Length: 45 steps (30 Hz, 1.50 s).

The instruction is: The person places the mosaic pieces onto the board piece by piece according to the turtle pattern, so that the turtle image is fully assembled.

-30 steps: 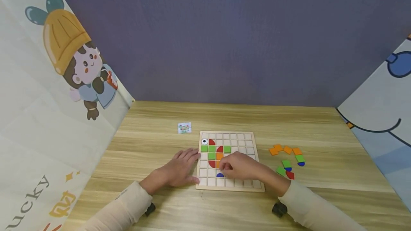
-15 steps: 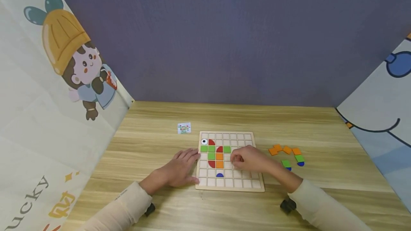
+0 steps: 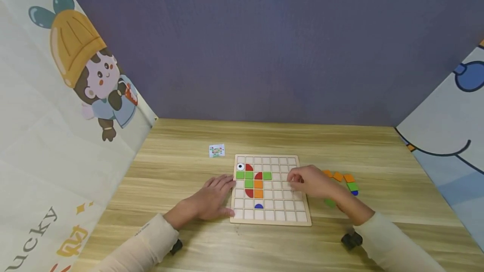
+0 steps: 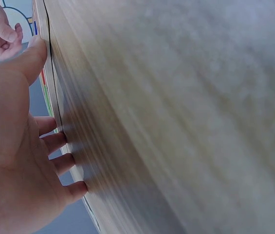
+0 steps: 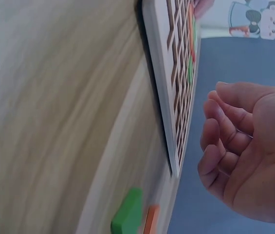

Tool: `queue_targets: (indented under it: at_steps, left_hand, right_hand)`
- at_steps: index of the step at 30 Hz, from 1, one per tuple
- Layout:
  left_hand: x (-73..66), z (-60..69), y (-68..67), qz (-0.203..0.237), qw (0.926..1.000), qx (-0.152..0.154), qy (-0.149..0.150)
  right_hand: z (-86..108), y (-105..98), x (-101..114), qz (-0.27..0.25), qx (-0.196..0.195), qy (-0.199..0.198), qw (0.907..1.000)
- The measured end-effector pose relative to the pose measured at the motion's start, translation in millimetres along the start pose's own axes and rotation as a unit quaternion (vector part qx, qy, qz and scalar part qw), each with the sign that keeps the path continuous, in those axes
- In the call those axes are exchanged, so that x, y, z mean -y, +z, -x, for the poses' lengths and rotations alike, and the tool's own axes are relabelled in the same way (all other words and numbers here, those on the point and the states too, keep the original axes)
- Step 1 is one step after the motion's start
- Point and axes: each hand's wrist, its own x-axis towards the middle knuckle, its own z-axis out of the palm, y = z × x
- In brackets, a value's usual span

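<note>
Right hand (image 3: 313, 181) nearer loose tiles (image 3: 349, 178)

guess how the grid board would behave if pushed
It would probably be stiff, since the board looks wooden. It should slide rather than tip, as it lies flat on the table. The left hand at its edge may resist a leftward push.

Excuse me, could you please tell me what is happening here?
A person appears to be arranging flat red, green, orange and blue pieces on a pale wooden grid board. Their left hand rests against its left edge; their right hand, fingers loosely curled with no piece visible, hangs over its right edge. Several pieces and a round white eye tile sit on the board; other pieces lie to its right.
</note>
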Motion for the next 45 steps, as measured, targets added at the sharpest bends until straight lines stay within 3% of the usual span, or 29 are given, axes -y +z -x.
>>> queue_targets:
  at_steps: [10, 23, 45]
  left_hand:
    - [-0.2, 0.5, -1.4, -0.004, 1.0000, 0.001, -0.004]
    - [0.6, 0.4, -0.1, -0.003, 1.0000, 0.001, -0.003]
    - [0.7, -0.2, 0.4, 0.000, 1.0000, 0.005, -0.007]
  right_hand:
    - [14.0, -16.7, -27.1, 0.028, -0.038, 0.028, 0.9985]
    - [29.5, -38.3, -58.8, 0.070, -0.041, 0.080, 0.9935]
    - [35.0, -32.2, -67.7, 0.086, -0.021, 0.100, 0.9911]
